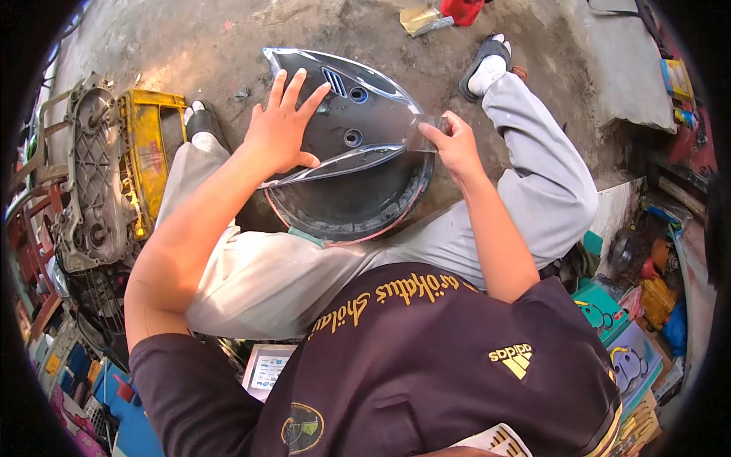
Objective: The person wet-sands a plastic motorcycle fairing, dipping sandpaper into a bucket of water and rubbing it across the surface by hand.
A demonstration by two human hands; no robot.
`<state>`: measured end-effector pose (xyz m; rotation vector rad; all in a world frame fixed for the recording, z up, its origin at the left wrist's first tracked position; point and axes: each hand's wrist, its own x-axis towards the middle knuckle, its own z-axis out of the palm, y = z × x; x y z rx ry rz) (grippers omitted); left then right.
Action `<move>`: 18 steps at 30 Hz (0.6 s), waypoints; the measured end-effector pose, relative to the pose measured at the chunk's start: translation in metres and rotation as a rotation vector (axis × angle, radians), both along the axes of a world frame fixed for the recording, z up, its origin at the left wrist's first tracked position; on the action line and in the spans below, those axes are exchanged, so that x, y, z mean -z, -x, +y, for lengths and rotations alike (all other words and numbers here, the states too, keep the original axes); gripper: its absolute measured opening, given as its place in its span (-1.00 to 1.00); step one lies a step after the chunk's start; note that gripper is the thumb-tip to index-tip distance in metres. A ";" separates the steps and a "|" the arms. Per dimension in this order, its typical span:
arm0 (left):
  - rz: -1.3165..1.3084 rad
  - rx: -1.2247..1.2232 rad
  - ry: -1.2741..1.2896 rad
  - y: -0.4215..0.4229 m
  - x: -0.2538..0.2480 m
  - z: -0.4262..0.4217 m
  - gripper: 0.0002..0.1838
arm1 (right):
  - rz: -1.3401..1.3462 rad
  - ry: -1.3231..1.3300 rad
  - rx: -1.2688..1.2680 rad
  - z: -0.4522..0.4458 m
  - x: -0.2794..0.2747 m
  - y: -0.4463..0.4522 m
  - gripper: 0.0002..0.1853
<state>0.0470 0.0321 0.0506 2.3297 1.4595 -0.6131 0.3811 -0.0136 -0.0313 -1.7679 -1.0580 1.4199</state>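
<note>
A glossy dark plastic vehicle panel (335, 114), leaf-shaped with two round holes and a slotted vent, lies across a round black basin (343, 198) between my legs. My left hand (280, 133) is spread open on the panel's left part, fingers pointing away from me. At the panel's right, narrow end, my right hand (455, 146) pinches a thin dark grey sheet that looks like sandpaper (426, 134), thumb on top. The sheet overlaps the panel's tip; whether it presses on the surface I cannot tell. The basin's far side is hidden under the panel.
On the left stand a grey metal engine cover (95, 175) and a yellow frame-like part (148, 152). Colourful boxes and clutter (620, 335) crowd the right. A red item (461, 11) and a crumpled packet (423, 20) lie on the dirty concrete floor (228, 38) ahead.
</note>
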 end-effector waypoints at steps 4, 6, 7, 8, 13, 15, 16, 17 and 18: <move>-0.015 0.015 -0.047 -0.001 0.005 0.000 0.52 | -0.073 -0.113 0.010 0.024 -0.002 0.015 -0.62; -0.022 0.001 -0.028 0.000 0.002 0.000 0.52 | 0.019 -0.115 0.018 0.045 0.000 0.023 -0.57; -0.019 -0.004 -0.033 -0.001 -0.001 0.000 0.52 | 0.026 -0.086 -0.012 0.055 0.002 0.024 -0.57; 0.004 -0.012 -0.012 -0.003 -0.004 0.000 0.52 | 0.033 -0.055 -0.041 0.063 0.004 0.024 -0.57; 0.019 -0.043 0.033 -0.004 -0.006 0.001 0.52 | -0.113 -0.134 -0.161 0.036 0.017 -0.005 -0.60; 0.050 -0.014 -0.006 -0.004 -0.002 0.000 0.53 | -0.074 -0.092 -0.135 0.013 0.008 -0.011 -0.60; 0.046 -0.014 -0.002 -0.003 0.001 0.000 0.53 | -0.034 -0.051 -0.101 0.007 0.005 -0.013 -0.60; 0.053 -0.011 -0.004 -0.003 0.002 0.000 0.53 | -0.050 -0.072 -0.062 0.004 0.006 -0.008 -0.58; 0.059 -0.005 -0.008 -0.004 0.003 0.001 0.53 | -0.057 -0.069 -0.056 0.006 0.007 -0.003 -0.58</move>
